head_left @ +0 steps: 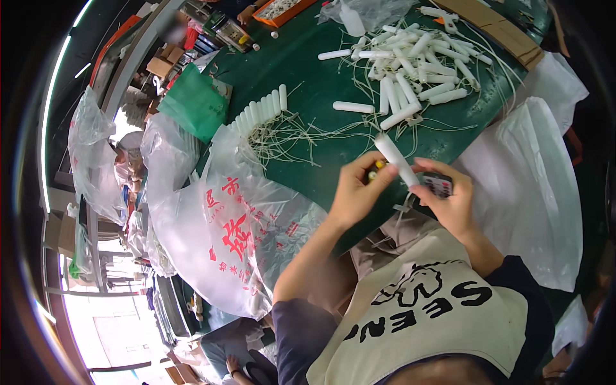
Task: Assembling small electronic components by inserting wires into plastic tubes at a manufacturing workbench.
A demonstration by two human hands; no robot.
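Observation:
Between my two hands a white candle-like tube (pixel 394 158) is held at a slant above the green table's near edge. My left hand (pixel 359 189) closes on its left side, and small yellow-and-dark pieces (pixel 375 169) show among those fingers, too small to name. At the lower end of the tube my right hand (pixel 454 202) grips it with the thumb and fingers. A small dark remote control (pixel 437 185) with light and red buttons is also in the right hand. White bits and a thin cord (pixel 403 208) hang below the tube; how they attach is unclear.
A heap of white corded tubes (pixel 417 61) lies at the far right, and a row of tubes (pixel 260 110) with tangled cords (pixel 282 138) at the left. Clear plastic bags (pixel 244 237), a white sack (pixel 520 192), a green bag (pixel 196 102) and an orange tray (pixel 282 11) surround the work area.

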